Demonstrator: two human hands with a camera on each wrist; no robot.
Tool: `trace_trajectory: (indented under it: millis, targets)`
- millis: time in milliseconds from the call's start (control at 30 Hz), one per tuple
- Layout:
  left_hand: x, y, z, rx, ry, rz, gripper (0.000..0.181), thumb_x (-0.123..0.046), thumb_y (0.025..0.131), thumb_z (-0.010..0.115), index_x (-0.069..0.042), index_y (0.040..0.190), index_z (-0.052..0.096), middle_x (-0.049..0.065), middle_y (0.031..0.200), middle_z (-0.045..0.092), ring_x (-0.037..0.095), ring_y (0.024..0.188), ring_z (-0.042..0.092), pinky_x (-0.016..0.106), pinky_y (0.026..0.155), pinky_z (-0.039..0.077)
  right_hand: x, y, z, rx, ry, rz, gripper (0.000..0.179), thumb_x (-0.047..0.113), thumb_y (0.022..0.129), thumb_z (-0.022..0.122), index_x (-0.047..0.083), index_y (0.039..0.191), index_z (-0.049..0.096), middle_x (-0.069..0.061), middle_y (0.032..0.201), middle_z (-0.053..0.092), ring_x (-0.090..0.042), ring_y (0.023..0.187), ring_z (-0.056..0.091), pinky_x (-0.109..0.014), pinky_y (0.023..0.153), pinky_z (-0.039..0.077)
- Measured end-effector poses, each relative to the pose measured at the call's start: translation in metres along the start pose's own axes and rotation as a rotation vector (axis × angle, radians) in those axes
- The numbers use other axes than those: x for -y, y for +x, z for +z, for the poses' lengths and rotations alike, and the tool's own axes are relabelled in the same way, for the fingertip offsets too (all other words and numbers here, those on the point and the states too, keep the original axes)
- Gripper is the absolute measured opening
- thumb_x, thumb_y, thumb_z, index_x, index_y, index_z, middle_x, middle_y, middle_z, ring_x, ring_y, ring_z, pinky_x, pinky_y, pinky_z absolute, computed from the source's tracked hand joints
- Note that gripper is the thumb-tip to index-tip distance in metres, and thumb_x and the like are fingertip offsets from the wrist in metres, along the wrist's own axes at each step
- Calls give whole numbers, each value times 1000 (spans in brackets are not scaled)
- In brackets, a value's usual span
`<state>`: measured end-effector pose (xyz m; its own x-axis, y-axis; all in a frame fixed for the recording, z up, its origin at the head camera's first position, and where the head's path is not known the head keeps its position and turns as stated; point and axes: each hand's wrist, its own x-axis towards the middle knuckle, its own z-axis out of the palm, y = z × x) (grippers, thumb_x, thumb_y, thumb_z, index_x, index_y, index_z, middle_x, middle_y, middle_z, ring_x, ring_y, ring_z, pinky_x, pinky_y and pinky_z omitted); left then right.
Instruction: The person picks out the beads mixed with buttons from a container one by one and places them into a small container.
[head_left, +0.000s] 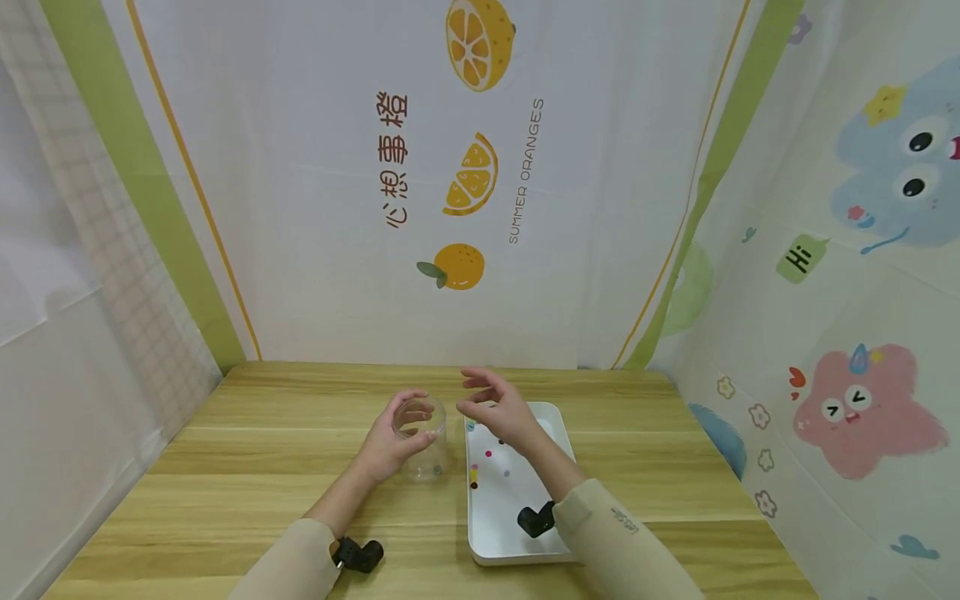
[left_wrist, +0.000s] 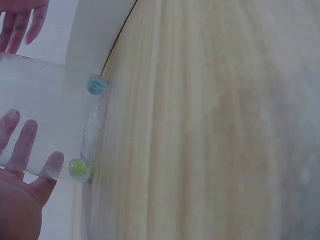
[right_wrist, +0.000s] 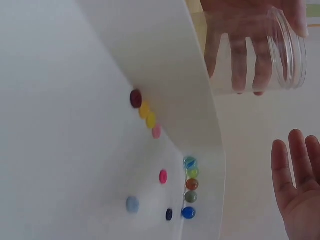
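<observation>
My left hand (head_left: 385, 443) grips a clear plastic jar (head_left: 430, 457) round its side, just left of a white tray (head_left: 495, 521). Inside the jar, at its bottom, lie a blue marble (left_wrist: 97, 85) and a yellow-green marble (left_wrist: 79, 169). Over the tray's far left corner, beside the jar's rim, hovers my right hand (head_left: 512, 414), its fingers loosely extended and nothing held. In the right wrist view a row of several glass marbles, one of them deep blue (right_wrist: 188, 213), lines the tray's far end. Small flat discs, including a dark red disc (right_wrist: 136, 98), are scattered nearby.
Both tray and jar are on a wood-grain table (head_left: 285, 433). Behind it hangs a white curtain (head_left: 322, 292) printed with oranges, and a cartoon-print curtain (head_left: 750, 350) is on the right. Small black cameras are worn at both wrists.
</observation>
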<state>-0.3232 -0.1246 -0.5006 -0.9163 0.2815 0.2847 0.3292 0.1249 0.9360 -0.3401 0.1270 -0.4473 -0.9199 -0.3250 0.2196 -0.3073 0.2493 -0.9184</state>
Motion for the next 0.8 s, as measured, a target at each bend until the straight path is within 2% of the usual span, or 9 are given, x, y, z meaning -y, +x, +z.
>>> trace_trajectory:
  millis: [133,300,467,667,800]
  targets:
    - [-1,0,1,-1,1,4,73,-11,94,78,-4,157,43,25,148,62,51,140,57,65,116,47,-6,-3,-9,-15,15,17,57,25,99,80,25,153,62,-10,146,67,-25,119,69,-45,93,65]
    - [-3,1,1,-7,7,-3,73,-11,93,79,-4,157,44,25,147,63,49,139,58,62,116,48,-15,-6,-18,-55,-20,35,53,25,99,80,26,150,65,-8,144,68,-22,117,70,-39,90,63]
    - [-2,1,1,-12,12,-4,71,-10,94,79,-5,156,45,25,146,63,46,137,60,60,114,49,-22,-10,-28,-83,-44,51,50,27,100,80,27,148,67,-6,142,69,-22,117,70,-38,90,62]
    - [-2,0,2,-13,13,-10,71,-11,94,79,-5,156,45,25,146,63,45,137,60,61,115,48,-30,-13,-36,-118,-65,68,49,25,99,81,27,146,69,-6,138,71,-21,111,71,-33,89,61]
    - [-2,0,2,-12,15,-7,71,-11,95,79,-6,156,44,25,147,63,47,138,60,63,116,48,-35,-15,-41,-129,-62,74,46,22,100,81,24,144,70,-7,134,72,-18,105,71,-37,89,63]
